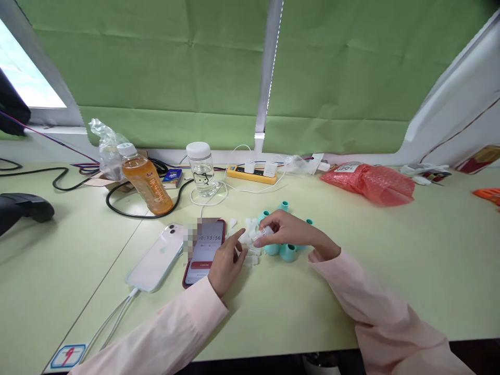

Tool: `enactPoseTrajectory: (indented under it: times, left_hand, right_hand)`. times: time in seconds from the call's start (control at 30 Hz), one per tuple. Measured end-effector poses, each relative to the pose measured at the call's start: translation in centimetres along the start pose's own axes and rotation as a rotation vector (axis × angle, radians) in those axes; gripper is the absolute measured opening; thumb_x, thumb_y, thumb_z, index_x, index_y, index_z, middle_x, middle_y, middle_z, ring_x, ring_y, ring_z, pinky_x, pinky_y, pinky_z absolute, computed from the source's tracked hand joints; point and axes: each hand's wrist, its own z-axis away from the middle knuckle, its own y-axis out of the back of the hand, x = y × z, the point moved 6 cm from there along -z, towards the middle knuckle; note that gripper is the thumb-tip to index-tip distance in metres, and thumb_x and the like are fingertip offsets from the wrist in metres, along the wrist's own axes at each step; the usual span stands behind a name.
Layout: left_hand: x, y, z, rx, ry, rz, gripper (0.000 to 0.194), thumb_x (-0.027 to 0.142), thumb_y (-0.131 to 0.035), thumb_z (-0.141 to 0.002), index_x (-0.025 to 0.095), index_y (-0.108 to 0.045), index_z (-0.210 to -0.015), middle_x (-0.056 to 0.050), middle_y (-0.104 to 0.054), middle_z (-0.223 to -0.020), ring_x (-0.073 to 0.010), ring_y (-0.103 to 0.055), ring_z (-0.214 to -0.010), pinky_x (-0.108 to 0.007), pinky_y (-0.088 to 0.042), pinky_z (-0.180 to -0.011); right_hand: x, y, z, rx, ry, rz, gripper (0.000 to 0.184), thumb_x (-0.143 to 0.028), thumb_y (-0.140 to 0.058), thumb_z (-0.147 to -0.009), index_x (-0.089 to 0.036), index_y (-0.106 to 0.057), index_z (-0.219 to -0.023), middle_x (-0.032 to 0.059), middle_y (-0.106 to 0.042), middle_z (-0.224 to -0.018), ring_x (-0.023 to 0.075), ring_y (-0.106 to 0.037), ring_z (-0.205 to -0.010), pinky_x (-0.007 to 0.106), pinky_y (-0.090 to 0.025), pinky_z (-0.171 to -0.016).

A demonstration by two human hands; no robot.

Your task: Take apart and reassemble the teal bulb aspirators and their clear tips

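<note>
Between the fingertips of my right hand (pixel 283 227) is a small clear plastic piece (pixel 267 232); its exact kind does not show. My left hand (pixel 227 260) is just left of it, index finger and thumb apart, with nothing visible between them. Below and between both hands lies a loose group of small white and translucent plastic pieces (pixel 252 260). Several teal bulb-shaped parts with round openings (pixel 288 253) stand around and under my right hand, which partly hides them. A phone showing a running timer (pixel 203 250) lies beside my left hand.
Left of the timer phone lies a second phone (pixel 156 260) with a white cable. Behind are an orange drink bottle (pixel 146 182), a clear water bottle (pixel 202 172) and a yellow power strip (pixel 252 175). A red bubble-wrap package (pixel 369 182) sits at the back right.
</note>
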Motion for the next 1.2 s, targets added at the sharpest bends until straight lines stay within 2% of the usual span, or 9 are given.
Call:
enactPoseTrajectory:
  times: [0.1,0.23,0.33,0.5,0.67,0.77,0.97,1.2]
  left_hand:
    - [1.0,0.6,0.6,0.063,-0.054,0.113,0.027,0.022,-0.044,-0.080,0.016,-0.051,-0.105,-0.001,-0.053,-0.069,-0.0093,-0.047,-0.055,-0.022,-0.041,-0.054]
    - [2.5,0.9,1.1,0.054,-0.194,0.229,0.025,0.019,-0.050,-0.078,0.017,-0.055,-0.102,-0.003,-0.055,-0.075,-0.0112,-0.050,-0.064,-0.024,-0.042,-0.060]
    - [2.5,0.9,1.1,0.062,-0.191,0.227,0.021,0.017,-0.050,-0.078,0.018,-0.059,-0.097,-0.004,-0.054,-0.078,-0.0109,-0.051,-0.066,-0.024,-0.042,-0.061]
    - [2.5,1.3,1.1,0.157,-0.237,0.176,0.015,0.014,-0.053,-0.076,0.017,-0.065,-0.085,-0.004,-0.054,-0.074,-0.0119,-0.052,-0.066,-0.023,-0.042,-0.056]
    - [2.9,2.0,1.1,0.261,-0.304,0.119,0.013,0.010,-0.055,-0.073,0.017,-0.064,-0.078,-0.004,-0.055,-0.069,-0.0120,-0.052,-0.064,-0.024,-0.043,-0.056]
    - [3.2,2.0,1.0,0.235,-0.339,0.083,0.012,0.010,-0.055,-0.073,0.017,-0.063,-0.078,-0.003,-0.055,-0.068,-0.0121,-0.052,-0.063,-0.025,-0.044,-0.056]
    - [3.9,1.7,0.9,0.133,-0.461,0.081,0.012,0.009,-0.054,-0.074,0.017,-0.060,-0.081,-0.004,-0.057,-0.070,-0.0127,-0.049,-0.066,-0.027,-0.044,-0.059]
    - [5.1,1.1,1.7,0.104,-0.644,-0.146,0.012,0.005,-0.049,-0.075,0.015,-0.053,-0.081,-0.004,-0.058,-0.067,-0.0138,-0.045,-0.066,-0.026,-0.043,-0.056]
  right_hand:
    - [0.3,-0.9,-0.1,-0.047,0.026,0.167,0.034,-0.041,-0.061,-0.060,-0.014,-0.045,-0.048,-0.0066,-0.031,-0.043,0.0038,-0.028,-0.042,0.019,-0.020,-0.039]
    - [1.0,-1.8,-0.3,-0.092,-0.010,0.186,0.025,-0.033,-0.058,-0.062,-0.013,-0.051,-0.049,-0.0047,-0.044,-0.040,0.0053,-0.041,-0.039,0.017,-0.029,-0.039]
    - [1.3,-2.3,-0.3,-0.114,-0.049,0.149,0.022,-0.031,-0.058,-0.061,-0.013,-0.052,-0.050,-0.0029,-0.050,-0.042,0.0071,-0.047,-0.038,0.017,-0.034,-0.038]
    - [1.7,-2.8,-0.2,-0.161,-0.128,0.039,0.020,-0.030,-0.058,-0.059,-0.013,-0.051,-0.050,-0.0007,-0.056,-0.047,0.0100,-0.053,-0.042,0.017,-0.040,-0.039]
    - [1.4,-2.7,-0.2,-0.080,-0.118,0.103,0.026,-0.028,-0.056,-0.060,-0.013,-0.045,-0.042,-0.0006,-0.054,-0.042,0.0101,-0.053,-0.041,0.016,-0.035,-0.036]
    - [1.5,-2.6,-0.2,-0.079,-0.105,0.102,0.027,-0.030,-0.056,-0.061,-0.013,-0.045,-0.042,-0.0001,-0.055,-0.043,0.0099,-0.053,-0.041,0.016,-0.035,-0.036]
    - [2.2,-2.8,0.1,-0.222,-0.187,0.022,0.026,-0.034,-0.062,-0.056,-0.013,-0.051,-0.047,-0.0005,-0.056,-0.044,0.0107,-0.054,-0.042,0.017,-0.040,-0.038]
    - [1.9,-3.0,0.7,-0.356,-0.278,-0.085,0.026,-0.036,-0.066,-0.053,-0.013,-0.053,-0.048,0.0008,-0.060,-0.049,0.0113,-0.057,-0.046,0.020,-0.047,-0.045]
